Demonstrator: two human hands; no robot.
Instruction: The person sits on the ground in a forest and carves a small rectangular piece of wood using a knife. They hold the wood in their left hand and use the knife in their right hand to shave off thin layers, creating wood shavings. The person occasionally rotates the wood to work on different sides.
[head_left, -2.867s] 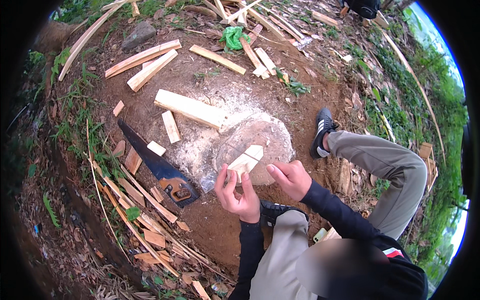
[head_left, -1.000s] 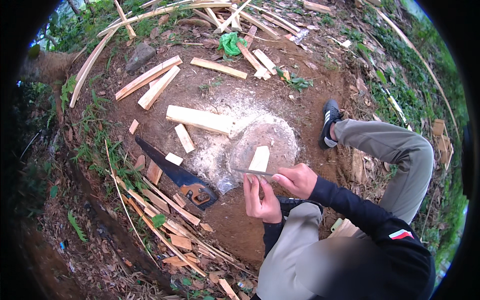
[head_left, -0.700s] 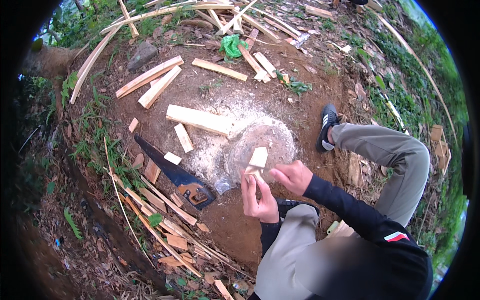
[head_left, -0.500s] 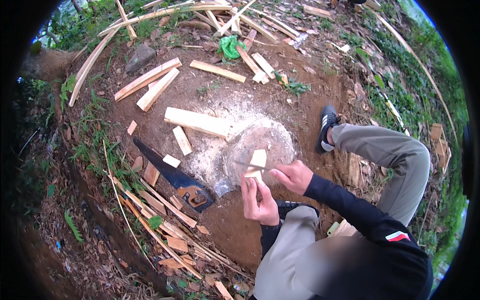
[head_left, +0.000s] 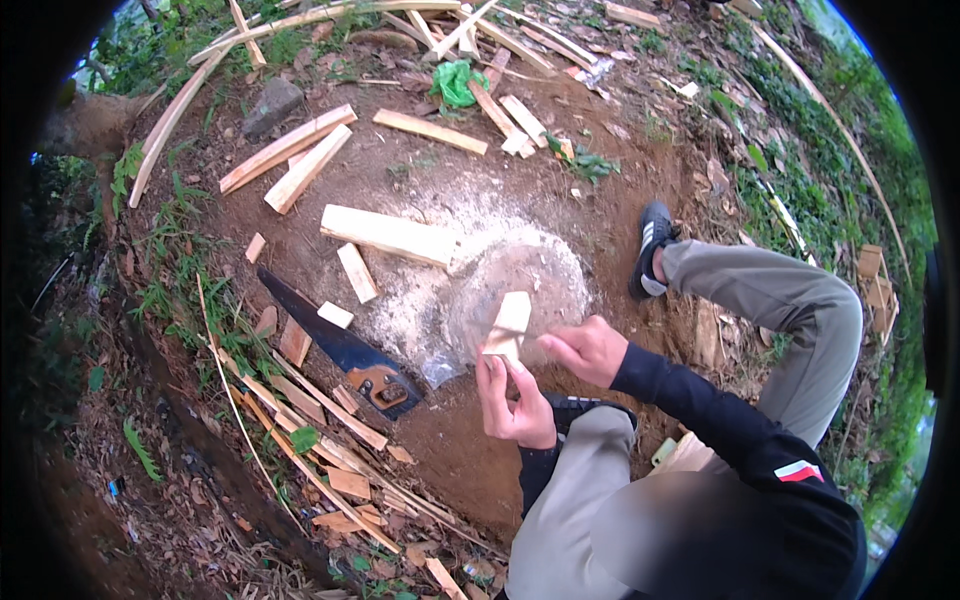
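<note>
Held upright over the round sawdust-covered stump (head_left: 560, 285) is a small pale wood block (head_left: 513, 312) with a pointed, slanted upper end. My left hand (head_left: 518, 408) pinches its lower end between thumb and fingertips. Beside the block's right face, my right hand (head_left: 588, 352) is closed around a knife, its handle hidden in the fist. The blade shows only as a thin dark smear across the wood, blurred here but clear half a second ago.
A handsaw (head_left: 345, 345) with a wooden handle lies left of the stump. Near it rest a thick pale plank (head_left: 388, 236) and a short offcut (head_left: 357, 272). Long strips (head_left: 330, 455) line the lower left. A green plastic bag (head_left: 455, 83) sits among sticks farther off.
The knife blade, earlier plainly lying across the block and sticking out on its left, is now barely visible. The block's top has shifted slightly upward; both hands stay nearly in place.
</note>
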